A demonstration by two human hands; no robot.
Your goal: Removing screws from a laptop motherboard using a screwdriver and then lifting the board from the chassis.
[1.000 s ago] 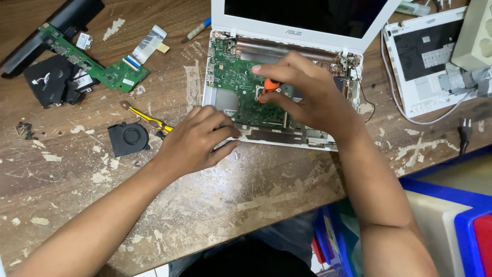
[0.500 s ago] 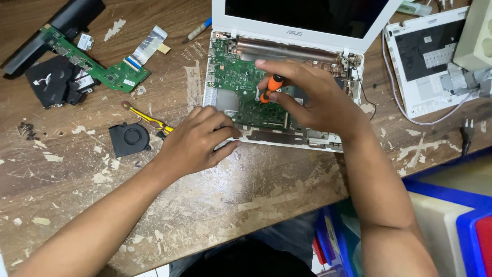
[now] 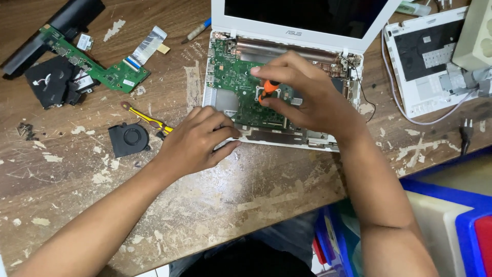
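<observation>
My desk [image 3: 266, 195] is scarred brown wood flecked with pale paint, with blue plastic bins [image 3: 461, 225] at its near right edge. One opened white laptop [image 3: 279, 82] lies at the far middle, its green mainboard bare; one loose green board [image 3: 97, 66] and one black round fan [image 3: 129, 138] lie left. My right hand [image 3: 307, 95] pinches one orange-handled screwdriver [image 3: 267, 90] upright on the mainboard, while my left hand [image 3: 197, 141] rests its curled fingers on the laptop's near left corner, holding nothing.

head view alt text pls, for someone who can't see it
The right hand holds an orange-handled screwdriver on the green board of an opened white laptop; the left hand steadies its front edge. A black fan lies on the worn wooden table.
</observation>
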